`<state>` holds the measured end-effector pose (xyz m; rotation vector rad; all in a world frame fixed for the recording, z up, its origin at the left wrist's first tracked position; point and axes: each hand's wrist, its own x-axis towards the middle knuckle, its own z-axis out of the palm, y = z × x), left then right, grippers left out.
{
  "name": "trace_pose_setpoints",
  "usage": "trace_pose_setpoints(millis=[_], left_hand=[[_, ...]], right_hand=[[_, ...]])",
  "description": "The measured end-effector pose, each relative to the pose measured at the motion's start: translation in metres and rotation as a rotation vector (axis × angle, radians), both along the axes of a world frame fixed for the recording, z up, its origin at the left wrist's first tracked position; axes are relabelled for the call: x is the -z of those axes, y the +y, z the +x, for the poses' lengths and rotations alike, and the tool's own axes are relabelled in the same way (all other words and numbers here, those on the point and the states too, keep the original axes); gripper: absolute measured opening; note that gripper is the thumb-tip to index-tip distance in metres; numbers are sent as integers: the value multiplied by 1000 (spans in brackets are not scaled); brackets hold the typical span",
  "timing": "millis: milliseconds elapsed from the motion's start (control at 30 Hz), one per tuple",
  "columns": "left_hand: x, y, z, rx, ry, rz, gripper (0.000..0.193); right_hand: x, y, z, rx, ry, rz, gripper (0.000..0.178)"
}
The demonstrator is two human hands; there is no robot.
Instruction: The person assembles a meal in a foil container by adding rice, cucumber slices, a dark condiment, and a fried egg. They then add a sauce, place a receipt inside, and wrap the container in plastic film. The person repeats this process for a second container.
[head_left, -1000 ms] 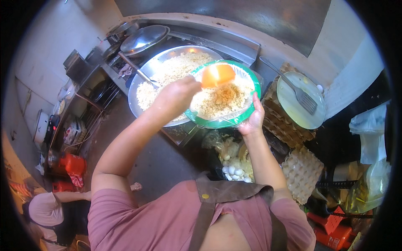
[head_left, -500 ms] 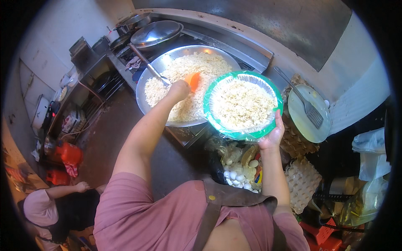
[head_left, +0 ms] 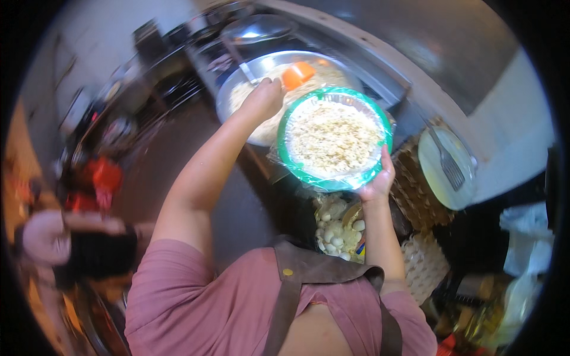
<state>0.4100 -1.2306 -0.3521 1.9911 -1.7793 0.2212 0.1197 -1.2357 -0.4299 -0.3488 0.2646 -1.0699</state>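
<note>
My left hand [head_left: 265, 99] is closed on an orange plastic scoop [head_left: 298, 75], which is raised over the wide metal pan [head_left: 223, 105]. Cooked rice [head_left: 239, 94] fills much of that pan, and a long-handled metal spatula [head_left: 247, 72] rests in it, just beyond my left hand. My right hand [head_left: 378, 180] grips the near right rim of a green plate [head_left: 289, 162], thumb on top and the other fingers mostly hidden below. Clear plastic wraps the plate, and a mound of rice [head_left: 335, 135] lies on it. The plate overlaps the pan's near right side in view.
A lidded pot [head_left: 256, 28] stands behind the pan. To the right, a slotted turner [head_left: 450, 168] lies on an oval tray [head_left: 432, 184] by egg cartons [head_left: 424, 261]. Eggshells [head_left: 333, 242] fill a bag below the plate. Another person [head_left: 77, 246] is at the lower left.
My left hand has raised the scoop from the rice, and its orange bowl now shows more fully. The plate sits slightly more to the left in view. The whole view has shifted and blurred.
</note>
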Motion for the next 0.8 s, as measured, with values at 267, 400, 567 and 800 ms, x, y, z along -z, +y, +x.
trace_pose_setpoints(millis=[267,400,567,800], left_hand=[[58,310,-120,99,1688,-586,28],[123,487,-218,-77,1786,-975,39],[75,546,-329,-356,1556,-1501,38],[36,685,-473,-984,1291,-1946,36]], right_hand=[[2,123,-48,-681,157,-28,57],[24,235,-50,-1024,296,-192,64],[-25,278,-10,-1526,288,-272,68],[-52,466,-18,-2235,227,-250,56]])
